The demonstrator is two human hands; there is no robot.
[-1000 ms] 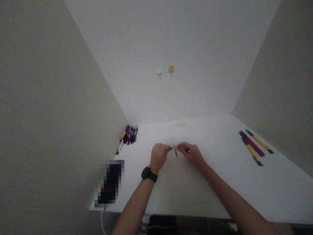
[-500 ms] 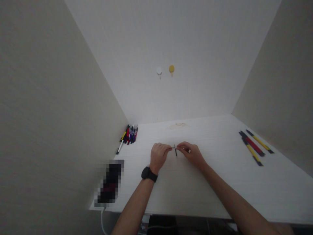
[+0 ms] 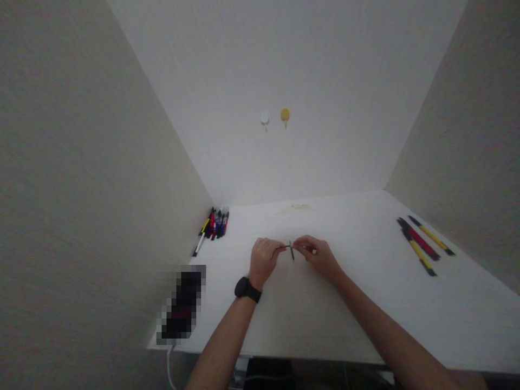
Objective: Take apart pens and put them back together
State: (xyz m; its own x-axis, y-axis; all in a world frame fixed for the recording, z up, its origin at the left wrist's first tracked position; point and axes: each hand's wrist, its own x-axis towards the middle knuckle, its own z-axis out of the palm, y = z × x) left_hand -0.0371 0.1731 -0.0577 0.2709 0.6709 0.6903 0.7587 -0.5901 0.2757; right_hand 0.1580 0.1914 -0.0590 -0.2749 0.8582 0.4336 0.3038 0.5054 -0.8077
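Observation:
My left hand, with a black watch on its wrist, is closed, its thumb and fingers pinching the left end of a thin dark pen part. From the other side, my right hand pinches the right end, so the fingertips of both hands almost meet. A second slim dark piece, which looks like part of a pen, shows between the hands, crossing the first at an angle; whether they touch I cannot tell. My fingers hide most of what is held.
Several pens lie bunched at the back left, a white one beside them. At the right lie yellow-and-black pens and a red-and-black one. A blurred dark object with a white cable sits front left. Walls enclose the white table.
Hardly anything differs. The fingers of my right hand have shifted very slightly; both hands stay in place with the same pinch.

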